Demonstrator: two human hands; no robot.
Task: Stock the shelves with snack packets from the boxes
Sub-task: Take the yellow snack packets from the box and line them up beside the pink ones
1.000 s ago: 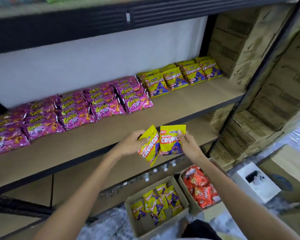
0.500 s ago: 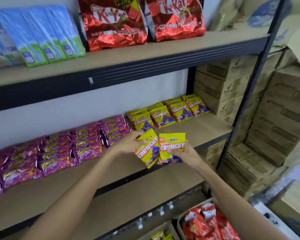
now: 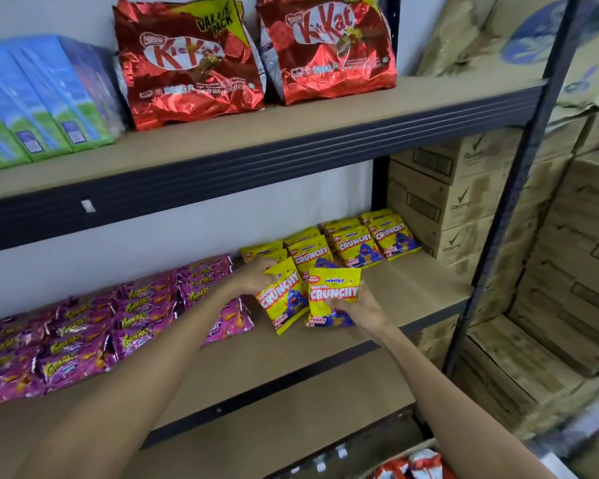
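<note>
Now, both hands are over the middle wooden shelf (image 3: 412, 292): the left grip (image 3: 253, 279) curls round one yellow crinkly Crunchy snack packet (image 3: 281, 300), and the right grip (image 3: 362, 311) pinches a second yellow packet (image 3: 332, 293). Best lay them flat, labels up, squarely before the yellow row (image 3: 360, 248) behind, clear of the pink foil packets (image 3: 146, 316).

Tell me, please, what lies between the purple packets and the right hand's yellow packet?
Head view: the left hand and the tilted packet it grips lie between the purple packets and the upright packet in the right hand.
</note>
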